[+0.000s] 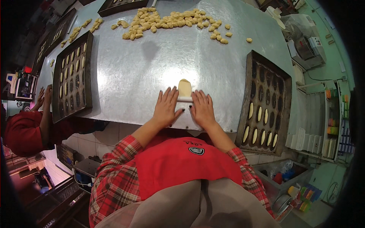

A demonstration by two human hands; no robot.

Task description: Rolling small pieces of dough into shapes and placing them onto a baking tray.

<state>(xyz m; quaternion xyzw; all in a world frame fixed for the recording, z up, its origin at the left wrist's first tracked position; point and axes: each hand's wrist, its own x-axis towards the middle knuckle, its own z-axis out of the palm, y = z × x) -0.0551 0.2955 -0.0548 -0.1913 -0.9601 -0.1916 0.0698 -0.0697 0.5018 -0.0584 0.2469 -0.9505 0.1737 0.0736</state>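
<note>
Grey-brown cloth (167, 205) and a red apron (182, 161) in front, then two hands over one rolling pin (185, 99).
Left hand (166, 108) and right hand (202, 108) lie palm down, fingers stretched flat, covering the white pin's ends from view. Just beyond, one flattened oval of dough (184, 86) rests on the metal bench (125, 87). Two dark moulded trays flank the work: the right tray (248, 79) carries eight slim dough pieces (265, 116), the left tray (89, 72) about a dozen. Past that one, I see a co-worker (28, 129) in red at the bench's edge. Farther across spreads a heap of dough balls (163, 22), too crowded to count, one stray ball (249, 40) off to the right; another dark tray (125, 8) stands behind, leftward.
</note>
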